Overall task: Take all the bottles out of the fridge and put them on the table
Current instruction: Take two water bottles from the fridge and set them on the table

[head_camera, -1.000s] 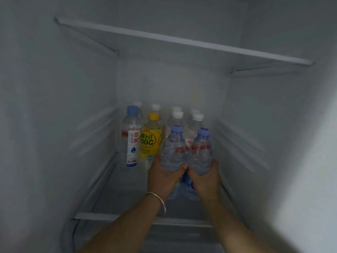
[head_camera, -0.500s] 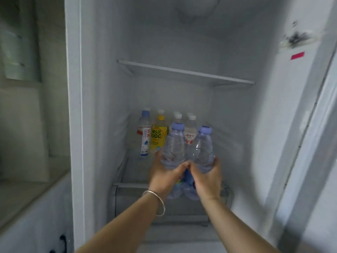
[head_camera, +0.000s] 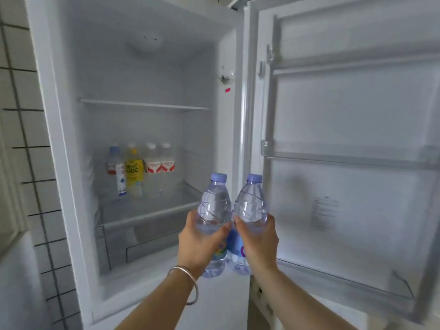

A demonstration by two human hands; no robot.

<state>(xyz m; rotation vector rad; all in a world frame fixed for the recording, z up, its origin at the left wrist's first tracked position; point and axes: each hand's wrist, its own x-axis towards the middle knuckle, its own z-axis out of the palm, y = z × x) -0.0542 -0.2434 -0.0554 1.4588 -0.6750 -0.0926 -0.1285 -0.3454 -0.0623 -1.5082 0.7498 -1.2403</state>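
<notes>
My left hand (head_camera: pixel 198 244) grips a clear water bottle with a lilac cap (head_camera: pixel 213 206), held upright outside the fridge. My right hand (head_camera: pixel 258 241) grips a second, matching bottle (head_camera: pixel 250 206) right beside it; the two bottles touch. Several bottles remain at the back of the lower fridge shelf (head_camera: pixel 152 211): a blue-capped water bottle (head_camera: pixel 116 170), a yellow drink bottle (head_camera: pixel 134 171) and two white-capped bottles with red labels (head_camera: pixel 152 167) (head_camera: pixel 166 165). More may stand hidden behind them.
The fridge door (head_camera: pixel 345 163) stands open on the right with bare door racks. An upper glass shelf (head_camera: pixel 142 105) holds nothing. A tiled wall (head_camera: pixel 21 139) runs along the left. A drawer (head_camera: pixel 152 244) sits below the lower shelf.
Both hands have drawn the two lilac-capped bottles back out of the fridge and rightward. My view has pulled back, so the open door now shows.
</notes>
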